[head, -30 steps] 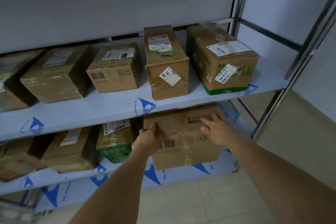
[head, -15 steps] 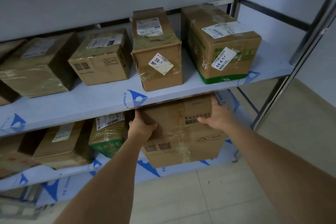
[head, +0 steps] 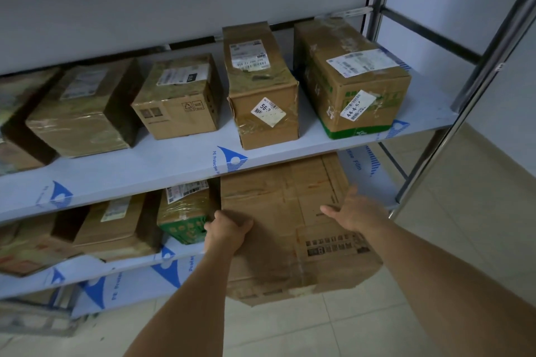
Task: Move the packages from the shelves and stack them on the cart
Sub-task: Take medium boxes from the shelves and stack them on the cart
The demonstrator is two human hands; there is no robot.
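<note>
A large brown cardboard box (head: pixel 287 229) sticks out from the lower shelf (head: pixel 179 264), its near end tipped down past the shelf's front edge. My left hand (head: pixel 227 230) grips its left edge with curled fingers. My right hand (head: pixel 352 211) holds its right side, thumb lying across the top face. The upper shelf (head: pixel 162 171) carries several taped packages, among them a tall narrow box (head: pixel 261 87) and a green-bottomed box (head: pixel 351 78). No cart is in view.
On the lower shelf, left of the held box, sit a green-printed package (head: pixel 185 214) and more brown boxes (head: pixel 113 226). Steel shelf posts (head: pixel 475 87) stand at the right. Below me is pale tiled floor (head: pixel 319 327).
Both hands moved from the box's front onto its sides and pulled it toward me. It now hangs out past the shelf edge, showing its top face.
</note>
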